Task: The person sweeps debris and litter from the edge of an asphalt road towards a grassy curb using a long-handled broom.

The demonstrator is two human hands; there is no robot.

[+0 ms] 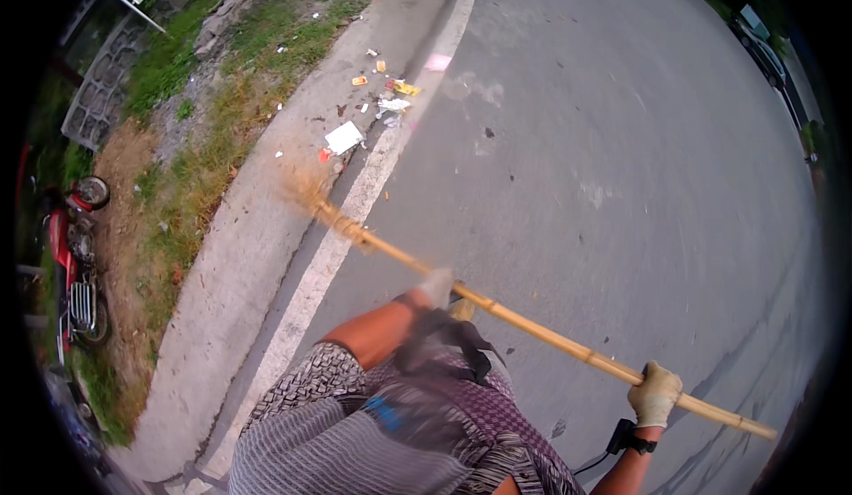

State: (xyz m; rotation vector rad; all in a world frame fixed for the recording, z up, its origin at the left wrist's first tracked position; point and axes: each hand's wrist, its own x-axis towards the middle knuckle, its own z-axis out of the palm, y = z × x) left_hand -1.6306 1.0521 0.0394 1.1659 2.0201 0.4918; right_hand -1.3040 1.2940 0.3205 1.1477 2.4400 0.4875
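A long bamboo-handled broom [546, 330] lies slantwise across the view, its blurred straw bristles [305, 185] over the concrete gutter strip at the kerb. My left hand [437, 287], in a pale glove, is shut round the middle of the handle. Near the handle's far right end, my right hand [655, 388] grips it in a cream glove, with a black band on the wrist. Beyond the bristles lies scattered litter: a white flat piece [344, 137], a yellow wrapper [406, 88], crumpled white plastic [394, 105] and a small orange piece [359, 81].
A white painted line [307, 302] borders the asphalt road [566, 162]. Left of the concrete strip [219, 275] runs a grass verge [190, 192], with a parked red motorcycle [63, 245] and a stone wall [106, 85]. A car [762, 52] stands at the far right edge.
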